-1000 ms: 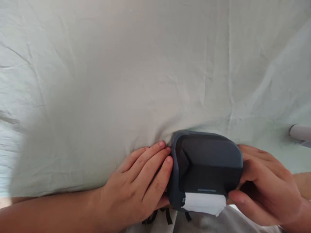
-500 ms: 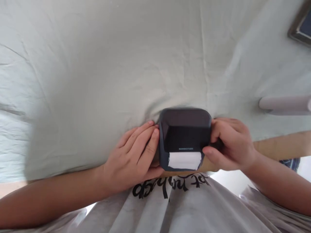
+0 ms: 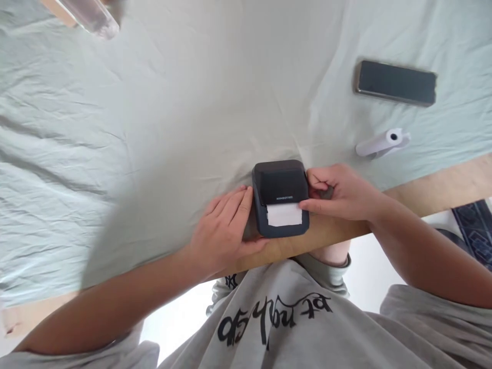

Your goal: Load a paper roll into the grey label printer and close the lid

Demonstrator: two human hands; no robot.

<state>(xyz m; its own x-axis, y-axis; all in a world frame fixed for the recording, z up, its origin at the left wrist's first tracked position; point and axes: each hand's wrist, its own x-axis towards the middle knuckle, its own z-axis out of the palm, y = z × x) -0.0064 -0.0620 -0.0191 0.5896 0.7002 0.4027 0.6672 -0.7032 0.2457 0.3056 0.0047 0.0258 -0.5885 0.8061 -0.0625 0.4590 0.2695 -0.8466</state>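
Observation:
A black label printer [image 3: 284, 183] sits at the table's near edge, with a white paper strip [image 3: 285, 214] coming out of its front slot. My left hand [image 3: 225, 225] grips its left side, fingers together along the side wall and thumb by the front lower corner. On the opposite side, my right hand [image 3: 342, 192] has curled fingers against the printer. Its thumb presses at the right end of the slot, close to the paper strip. The undersides of the fingers are hidden.
A pale cloth [image 3: 184, 102] with wrinkles covers the table, leaving a bare wooden edge [image 3: 442, 189] in front. To the right lie a dark phone [image 3: 397, 83] and a white paper roll [image 3: 378, 143]. A clear plastic object [image 3: 94, 20] is at the upper left.
The view has pulled back, bringing the whole phone, the paper roll and the clear object into sight. Both hands stay at the printer's sides, and the paper strip looks much the same.

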